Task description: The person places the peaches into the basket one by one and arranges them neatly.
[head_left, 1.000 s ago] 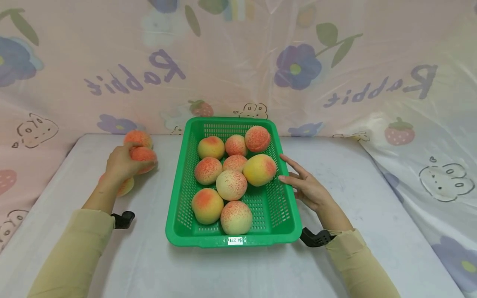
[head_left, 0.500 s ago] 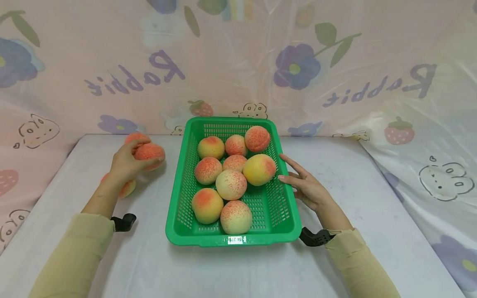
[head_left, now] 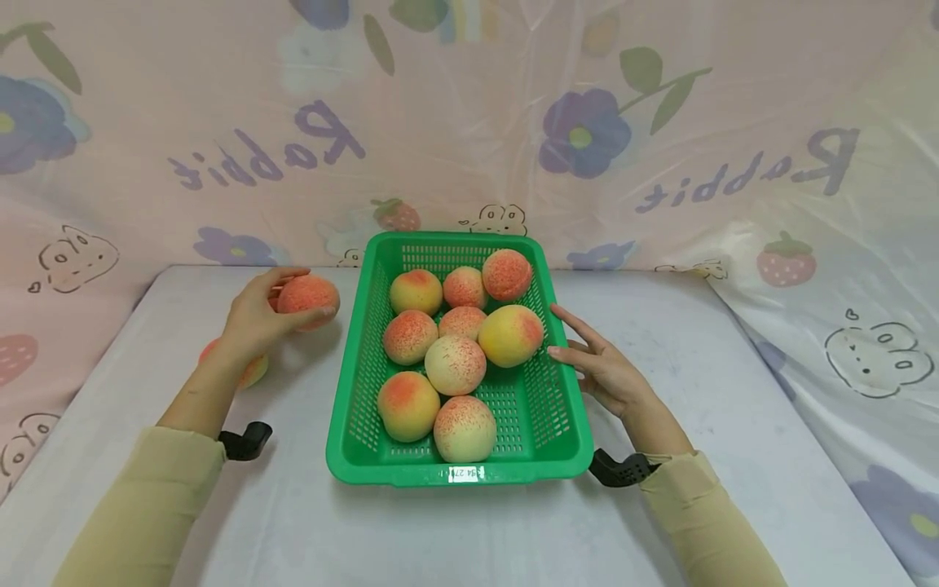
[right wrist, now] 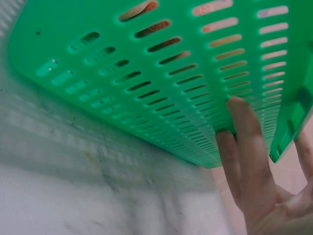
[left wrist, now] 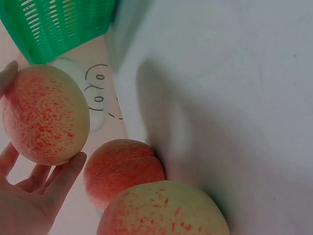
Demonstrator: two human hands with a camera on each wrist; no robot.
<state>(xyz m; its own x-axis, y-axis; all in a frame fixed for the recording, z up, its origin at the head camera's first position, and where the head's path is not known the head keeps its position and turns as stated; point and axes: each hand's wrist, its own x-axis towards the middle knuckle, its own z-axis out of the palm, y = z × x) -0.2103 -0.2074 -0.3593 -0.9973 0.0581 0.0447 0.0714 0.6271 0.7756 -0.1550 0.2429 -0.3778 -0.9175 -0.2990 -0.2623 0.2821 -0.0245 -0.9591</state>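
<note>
A wide white table [head_left: 734,456] with a smooth, faintly scuffed top fills the scene, backed by a glossy pink plastic sheet [head_left: 469,122] printed with flowers, strawberries and "Rabbit" lettering. At the table's middle sits a rectangular green basket [head_left: 352,424] of hard slotted plastic, its walls sloping outward; nine round peaches [head_left: 456,364], yellow flushed with speckled red, lie inside it.

The right hand [head_left: 605,367] rests against the basket's right wall with fingers [right wrist: 249,142] straight and spread, flat on the slotted side and curled round nothing.

The left hand [head_left: 253,322] is lifted just left of the basket's far corner, fingers and thumb cupped round one peach [head_left: 308,293], a matte, stippled orange-red ball held clear of the table. In the left wrist view this held peach [left wrist: 45,115] sits on the fingertips. Two more loose peaches [left wrist: 123,171] lie on the table beneath and behind the hand, touching each other, near the table's left edge.
</note>
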